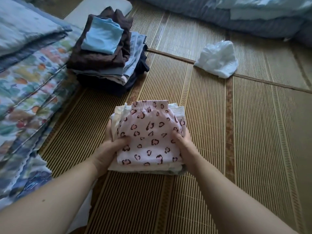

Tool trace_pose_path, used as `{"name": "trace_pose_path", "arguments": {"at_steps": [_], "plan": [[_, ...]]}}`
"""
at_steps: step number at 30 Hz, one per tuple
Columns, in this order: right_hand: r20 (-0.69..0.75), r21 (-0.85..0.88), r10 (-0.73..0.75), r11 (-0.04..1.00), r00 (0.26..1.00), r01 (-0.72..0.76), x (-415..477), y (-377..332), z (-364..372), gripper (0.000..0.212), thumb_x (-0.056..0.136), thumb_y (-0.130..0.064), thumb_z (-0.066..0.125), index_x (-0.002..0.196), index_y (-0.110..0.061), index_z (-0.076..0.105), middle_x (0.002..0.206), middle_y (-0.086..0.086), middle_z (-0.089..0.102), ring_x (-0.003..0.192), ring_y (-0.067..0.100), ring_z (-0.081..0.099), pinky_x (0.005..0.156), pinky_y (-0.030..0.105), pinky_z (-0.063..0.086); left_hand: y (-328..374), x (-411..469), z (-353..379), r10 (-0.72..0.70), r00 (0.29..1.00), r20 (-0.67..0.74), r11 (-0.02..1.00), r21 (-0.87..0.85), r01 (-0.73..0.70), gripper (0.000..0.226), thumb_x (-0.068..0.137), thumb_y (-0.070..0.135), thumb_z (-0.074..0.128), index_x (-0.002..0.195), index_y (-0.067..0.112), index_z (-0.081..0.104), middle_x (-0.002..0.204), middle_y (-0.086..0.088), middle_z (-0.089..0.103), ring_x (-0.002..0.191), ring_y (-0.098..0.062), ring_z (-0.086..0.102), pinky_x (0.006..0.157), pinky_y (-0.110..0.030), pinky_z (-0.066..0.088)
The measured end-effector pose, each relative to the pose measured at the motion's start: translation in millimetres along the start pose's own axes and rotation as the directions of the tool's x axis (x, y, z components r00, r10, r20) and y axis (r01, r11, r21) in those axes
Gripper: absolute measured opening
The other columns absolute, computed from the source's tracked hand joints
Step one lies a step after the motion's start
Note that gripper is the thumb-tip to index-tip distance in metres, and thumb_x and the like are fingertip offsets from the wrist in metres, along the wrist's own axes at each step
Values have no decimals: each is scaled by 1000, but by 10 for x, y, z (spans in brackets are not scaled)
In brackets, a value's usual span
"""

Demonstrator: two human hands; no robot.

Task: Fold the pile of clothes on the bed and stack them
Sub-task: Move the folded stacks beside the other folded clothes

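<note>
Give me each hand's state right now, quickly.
The left hand grips the small folded stack, thumb on the pink heart-print garment on top.
The right hand grips the same stack's right side.

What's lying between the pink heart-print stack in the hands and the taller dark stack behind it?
Nothing but bare striped bamboo mat, in the head view; the pink heart-print stack and taller dark stack stand apart.

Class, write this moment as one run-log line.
hands: left hand and right hand grip small folded stack | top: pink heart-print garment | taller stack: beyond, left, untouched
</note>
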State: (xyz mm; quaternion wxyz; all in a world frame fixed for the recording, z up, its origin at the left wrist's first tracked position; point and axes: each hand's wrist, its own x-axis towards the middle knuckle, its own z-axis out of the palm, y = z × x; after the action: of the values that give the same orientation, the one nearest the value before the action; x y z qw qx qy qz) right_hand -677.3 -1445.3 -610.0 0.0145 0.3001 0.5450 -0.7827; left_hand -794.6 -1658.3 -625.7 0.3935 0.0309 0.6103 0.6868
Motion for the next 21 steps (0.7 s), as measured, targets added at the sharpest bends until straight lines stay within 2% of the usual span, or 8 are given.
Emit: {"name": "trace_pose_path", "arguments": {"at_steps": [2,6,8,11,13,15,19,21], "plan": [[-20,59,-33,998,999,34,-60,-15,24,103,41,-63,85,130,-41,39,130,3,55,110,25,64,87,45,55,15,-20,117,44,999,2,999,-20,-44,96,55,34,76,141,36,32,119,-3,60,105,-26,64,71,-35,57],[-77,117,-77,989,994,86,-298,-134,-74,85,46,-55,87,120,-45,46,125,5,60,104,24,67,79,40,57,181,-119,428,83,995,51,997,-13,-82,89,56,33,76,136,36,39,124,-9,59,108,-31,63,76,-43,57],[-103,137,-96,985,990,109,-521,-248,-182,90,44,-58,87,123,-44,46,122,3,63,103,24,68,75,38,58,291,-209,615,82,994,75,997,-10,-82,92,55,34,79,138,35,38,125,-12,60,107,-33,64,76,-48,57],[-137,143,-124,979,983,143,-980,-465,-411,100,44,-57,88,131,-39,42,124,9,62,104,30,67,75,45,57,461,-430,1006,39,983,180,999,0,-39,104,52,38,84,143,34,34,127,-14,59,108,-35,64,76,-50,57],[-163,153,-133,976,978,158,-1366,-647,-591,101,43,-55,89,132,-37,42,123,10,62,104,32,67,74,47,57,543,-629,1332,47,973,227,999,12,-51,102,54,36,80,144,38,31,129,-12,58,109,-34,63,78,-52,56],[-213,136,-139,976,967,171,-1809,-789,-845,108,41,-58,88,133,-31,41,123,12,61,103,31,67,73,43,58,562,-846,1734,32,961,275,999,26,-40,100,55,37,76,143,44,30,129,-7,57,107,-30,64,77,-51,57],[-317,187,-149,958,937,216,-2732,-923,-1430,103,45,-52,90,134,-27,43,124,15,62,109,36,63,80,49,56,424,-1236,2576,-26,925,378,992,122,-22,106,48,55,82,140,49,30,135,-2,54,113,-30,61,85,-55,53],[-398,202,-151,948,905,247,-3291,-919,-1819,97,55,-46,88,137,-23,41,128,18,59,111,37,62,83,49,55,273,-1436,3136,-68,888,456,989,147,1,109,43,60,84,138,52,30,135,-1,54,113,-31,61,85,-57,53]]}}
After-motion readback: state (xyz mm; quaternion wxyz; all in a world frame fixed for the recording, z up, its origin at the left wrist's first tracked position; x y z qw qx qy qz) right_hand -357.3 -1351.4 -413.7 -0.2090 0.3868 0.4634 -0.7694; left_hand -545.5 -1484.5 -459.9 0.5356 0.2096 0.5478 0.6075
